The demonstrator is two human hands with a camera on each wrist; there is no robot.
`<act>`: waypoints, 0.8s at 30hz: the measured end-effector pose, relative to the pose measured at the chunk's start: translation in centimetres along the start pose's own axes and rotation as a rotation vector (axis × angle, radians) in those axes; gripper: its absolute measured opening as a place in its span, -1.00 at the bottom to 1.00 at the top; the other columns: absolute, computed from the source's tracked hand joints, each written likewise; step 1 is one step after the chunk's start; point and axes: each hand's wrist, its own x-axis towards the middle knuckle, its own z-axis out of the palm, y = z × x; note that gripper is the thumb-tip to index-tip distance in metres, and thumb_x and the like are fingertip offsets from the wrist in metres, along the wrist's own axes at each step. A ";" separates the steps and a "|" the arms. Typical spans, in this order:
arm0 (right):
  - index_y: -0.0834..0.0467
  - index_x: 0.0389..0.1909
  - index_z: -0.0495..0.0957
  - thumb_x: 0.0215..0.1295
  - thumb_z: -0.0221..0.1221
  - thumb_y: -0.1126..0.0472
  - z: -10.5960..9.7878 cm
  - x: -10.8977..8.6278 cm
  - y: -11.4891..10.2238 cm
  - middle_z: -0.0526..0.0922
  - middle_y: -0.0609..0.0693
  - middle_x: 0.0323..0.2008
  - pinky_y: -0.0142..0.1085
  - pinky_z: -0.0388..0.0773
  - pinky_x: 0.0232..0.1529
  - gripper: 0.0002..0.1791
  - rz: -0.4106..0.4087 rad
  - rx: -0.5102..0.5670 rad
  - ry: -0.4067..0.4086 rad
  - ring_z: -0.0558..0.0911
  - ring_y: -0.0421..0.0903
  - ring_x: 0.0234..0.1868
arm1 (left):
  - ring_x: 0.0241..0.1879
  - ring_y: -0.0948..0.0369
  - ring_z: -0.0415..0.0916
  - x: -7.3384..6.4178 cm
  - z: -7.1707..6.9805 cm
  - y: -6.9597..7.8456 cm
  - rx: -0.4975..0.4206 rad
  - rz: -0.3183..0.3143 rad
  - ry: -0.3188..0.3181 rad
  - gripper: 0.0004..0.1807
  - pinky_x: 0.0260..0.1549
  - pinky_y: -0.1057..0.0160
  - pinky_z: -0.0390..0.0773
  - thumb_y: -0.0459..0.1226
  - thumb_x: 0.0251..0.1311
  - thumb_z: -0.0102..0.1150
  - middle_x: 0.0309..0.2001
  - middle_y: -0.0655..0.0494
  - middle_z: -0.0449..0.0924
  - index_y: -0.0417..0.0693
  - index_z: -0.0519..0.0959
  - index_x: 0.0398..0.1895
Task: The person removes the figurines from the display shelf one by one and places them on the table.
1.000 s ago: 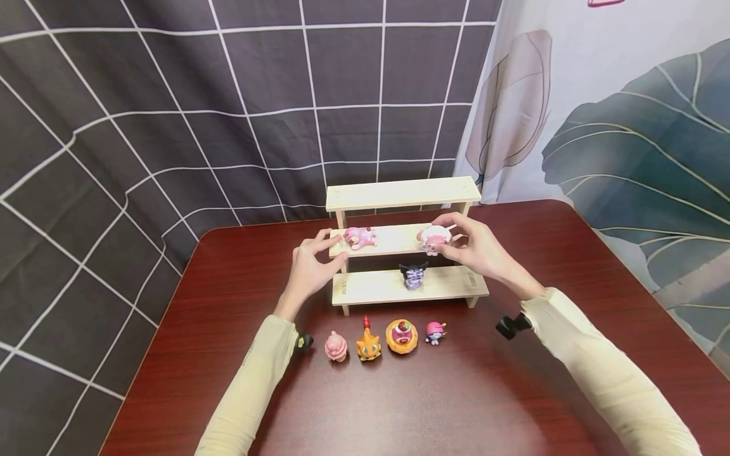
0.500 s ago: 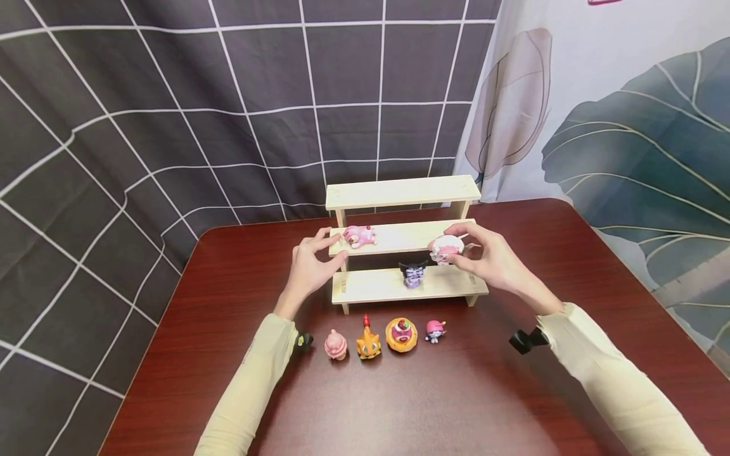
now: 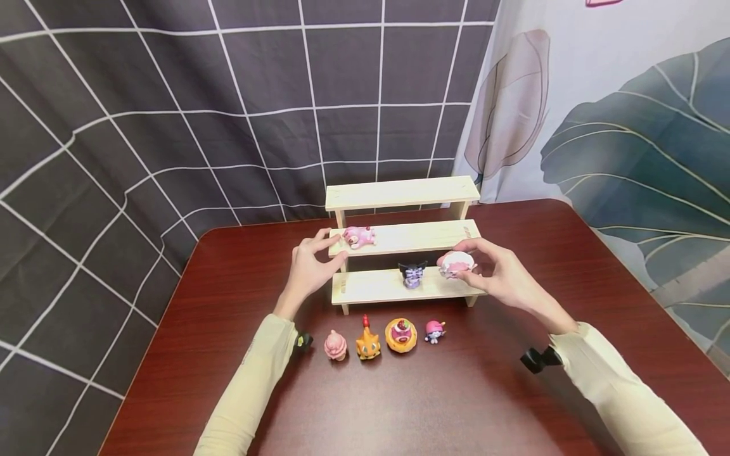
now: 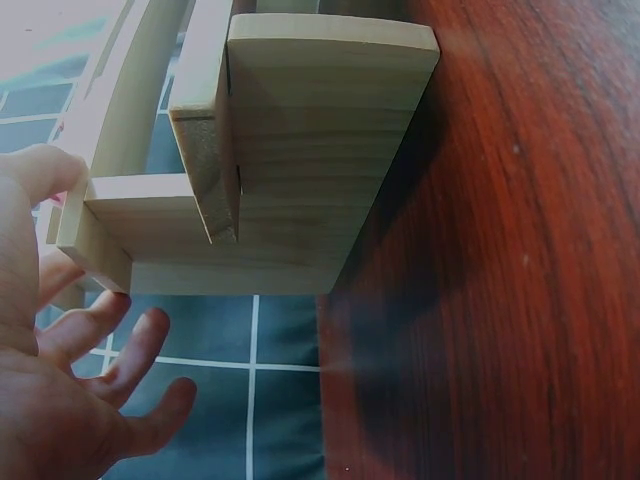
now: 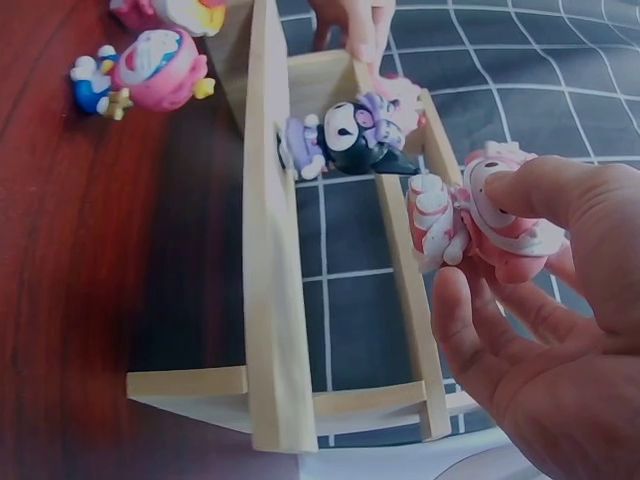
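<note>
My right hand (image 3: 502, 272) pinches a pink-and-white figurine (image 5: 490, 215) between thumb and fingers, holding it above the right end of the lowest shelf. My left hand (image 3: 313, 263) grips the left end of the middle board of a three-tier wooden display shelf (image 3: 402, 192); the left wrist view shows the thumb and a finger on the board's end (image 4: 95, 245), the other fingers loose. Beside the left fingertips a pink bear figurine (image 3: 359, 237) lies on the middle tier. A black-and-purple figurine (image 3: 412, 275) stands on the lowest tier, left of the held figurine.
In front of the shelf, a pink ice-cream figurine (image 3: 335, 346), an orange figurine (image 3: 368, 346), a tart-shaped toy (image 3: 401, 335) and a small pink-hatted figurine (image 3: 435, 332) stand in a row on the red-brown table (image 3: 399, 411). A dark gridded curtain (image 3: 256, 139) hangs behind.
My right hand has carried the pink-and-white figurine from the right part of the middle tier rightward and down toward the lowest tier. The left hand keeps its place.
</note>
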 end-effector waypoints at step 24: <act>0.19 0.03 0.57 -0.01 0.46 0.51 0.5 -3.9 0.7 0.65 0.00 -0.15 -0.35 0.58 -0.28 -0.46 0.005 0.026 -0.022 0.61 -0.10 -0.33 | -0.01 -0.13 0.52 0.0 0.0 0.0 -0.002 0.000 0.001 -0.56 -0.06 -0.11 0.42 -0.19 0.09 0.47 0.22 -0.16 0.54 -0.10 0.71 0.06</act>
